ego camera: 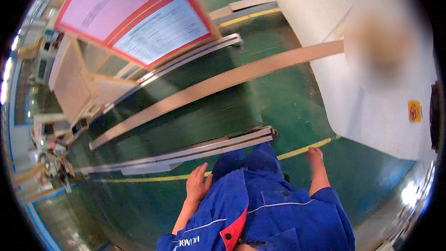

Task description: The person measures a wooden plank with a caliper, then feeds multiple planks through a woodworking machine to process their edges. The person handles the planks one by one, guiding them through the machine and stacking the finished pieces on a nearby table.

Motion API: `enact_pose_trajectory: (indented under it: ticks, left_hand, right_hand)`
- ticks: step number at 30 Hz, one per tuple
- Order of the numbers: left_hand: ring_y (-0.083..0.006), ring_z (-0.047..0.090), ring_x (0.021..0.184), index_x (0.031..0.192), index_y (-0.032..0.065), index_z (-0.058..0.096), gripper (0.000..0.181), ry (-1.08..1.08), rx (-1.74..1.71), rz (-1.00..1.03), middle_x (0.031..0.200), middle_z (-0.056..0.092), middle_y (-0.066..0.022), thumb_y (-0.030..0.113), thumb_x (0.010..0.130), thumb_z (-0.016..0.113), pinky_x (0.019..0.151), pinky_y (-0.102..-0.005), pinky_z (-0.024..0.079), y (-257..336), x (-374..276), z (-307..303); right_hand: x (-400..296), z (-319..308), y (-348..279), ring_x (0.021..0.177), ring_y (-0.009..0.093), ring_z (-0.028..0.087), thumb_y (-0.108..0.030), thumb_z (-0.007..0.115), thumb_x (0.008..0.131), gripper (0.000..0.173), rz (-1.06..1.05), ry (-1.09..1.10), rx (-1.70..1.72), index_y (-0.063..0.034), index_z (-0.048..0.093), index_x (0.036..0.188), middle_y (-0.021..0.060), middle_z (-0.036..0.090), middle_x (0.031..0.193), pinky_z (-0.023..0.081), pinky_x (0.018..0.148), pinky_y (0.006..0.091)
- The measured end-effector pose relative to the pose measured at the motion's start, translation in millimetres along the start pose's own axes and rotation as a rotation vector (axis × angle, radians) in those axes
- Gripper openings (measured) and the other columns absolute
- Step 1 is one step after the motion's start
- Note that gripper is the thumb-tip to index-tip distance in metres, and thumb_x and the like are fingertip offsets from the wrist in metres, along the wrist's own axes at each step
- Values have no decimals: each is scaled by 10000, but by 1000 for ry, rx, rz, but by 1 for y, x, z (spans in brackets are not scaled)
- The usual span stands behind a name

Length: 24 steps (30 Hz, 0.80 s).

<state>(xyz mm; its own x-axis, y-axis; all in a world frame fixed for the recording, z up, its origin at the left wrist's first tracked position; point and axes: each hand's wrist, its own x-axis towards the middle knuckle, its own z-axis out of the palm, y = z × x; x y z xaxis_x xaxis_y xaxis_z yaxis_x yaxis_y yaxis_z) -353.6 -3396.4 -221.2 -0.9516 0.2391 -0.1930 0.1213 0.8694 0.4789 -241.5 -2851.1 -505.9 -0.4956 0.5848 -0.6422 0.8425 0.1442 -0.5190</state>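
My left hand [199, 186] hangs at my left thigh, fingers a little apart, holding nothing. My right hand [314, 155] is out to my right above the green floor, near a yellow floor line [306, 149]. Its fingers look curled, but blur hides whether they are closed. Just ahead of my legs runs a long metal rail [209, 149] with a dark slot. Beyond it, a long brown board [209, 92] stretches from the left up to the white machine housing [366, 118]. Neither hand touches the board.
A second metal rail [195, 57] lies beyond the board, below a red-framed notice board [163, 29] bearing writing. Wooden panels [71, 83] stand at the left. On the housing sits a red button on a yellow plate [414, 111]. A blurred patch covers the upper right.
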Motion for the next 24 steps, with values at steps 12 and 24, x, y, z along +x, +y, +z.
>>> enact_pose_trajectory:
  ticks: [12, 24]
  left_hand:
    - [-402, 590, 1269, 1438, 65, 554, 590, -207, -131, -437, 1363, 629, -235, 357, 939, 675, 1057, -480, 488, -123, -99, 62]
    - [-381, 579, 1296, 1460, 64, 536, 631, 66, -270, -799, 1408, 605, -219, 400, 940, 659, 1068, -467, 485, -141, -175, 82]
  right_hand:
    - [-68, -22, -302, 953, 149, 666, -234, 656, 1018, 400, -569, -11, 290, 20, 627, 1326, 90, 720, 1096, 526, 837, 290]
    - [-98, 28, -454, 1292, 357, 534, -185, 765, 876, 493, -1405, 144, -399, -59, 626, 1333, 164, 641, 1322, 389, 1141, 485]
